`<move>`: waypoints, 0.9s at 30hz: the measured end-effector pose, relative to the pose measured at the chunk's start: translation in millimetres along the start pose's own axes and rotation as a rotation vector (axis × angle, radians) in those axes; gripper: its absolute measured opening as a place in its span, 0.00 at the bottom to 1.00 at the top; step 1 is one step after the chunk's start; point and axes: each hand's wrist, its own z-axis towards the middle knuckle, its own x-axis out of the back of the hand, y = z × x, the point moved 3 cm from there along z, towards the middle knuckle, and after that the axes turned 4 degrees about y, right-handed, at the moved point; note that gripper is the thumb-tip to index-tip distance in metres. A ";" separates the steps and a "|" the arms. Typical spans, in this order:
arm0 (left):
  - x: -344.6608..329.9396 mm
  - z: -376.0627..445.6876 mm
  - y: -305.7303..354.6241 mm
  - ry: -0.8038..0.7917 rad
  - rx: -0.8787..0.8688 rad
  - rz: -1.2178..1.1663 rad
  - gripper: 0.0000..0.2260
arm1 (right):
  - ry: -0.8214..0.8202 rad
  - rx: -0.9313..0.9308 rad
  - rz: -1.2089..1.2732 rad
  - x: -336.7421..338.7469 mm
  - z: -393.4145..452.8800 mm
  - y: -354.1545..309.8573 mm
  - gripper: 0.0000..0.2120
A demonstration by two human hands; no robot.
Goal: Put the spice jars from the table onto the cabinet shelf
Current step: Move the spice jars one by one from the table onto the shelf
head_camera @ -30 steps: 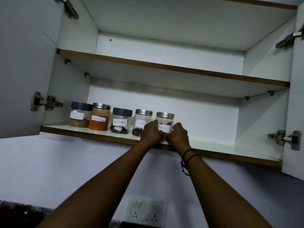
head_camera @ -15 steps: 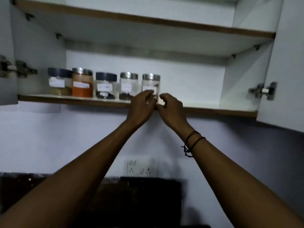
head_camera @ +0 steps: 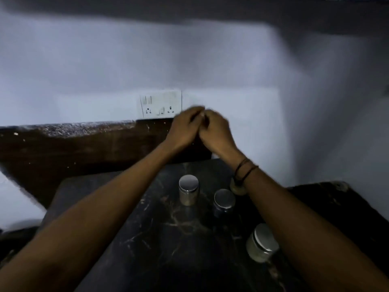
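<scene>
Three spice jars with silver lids stand on the dark marble table (head_camera: 160, 245): one near the middle (head_camera: 188, 191), a darker one to its right (head_camera: 224, 202), and a pale one at the front right (head_camera: 262, 243). A fourth jar (head_camera: 237, 189) is mostly hidden behind my right wrist. My left hand (head_camera: 185, 127) and my right hand (head_camera: 216, 131) are side by side and touching, raised above the table's far edge in front of the wall. Their fingers are loosely curled and blurred, with nothing in them. The cabinet shelf is out of view.
A white switch and socket plate (head_camera: 161, 104) is on the wall just behind my left hand. A dark brown ledge (head_camera: 84, 144) runs along the wall to the left. A dark shadowed edge (head_camera: 189, 7) crosses the top.
Both hands have let go of the jar on the shelf and come down together. The view has swung down from the cabinet to the table.
</scene>
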 end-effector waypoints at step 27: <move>-98.4 -151.4 -195.4 -0.311 0.794 -0.162 0.15 | -0.274 -0.400 -0.125 -172.8 -154.4 161.1 0.28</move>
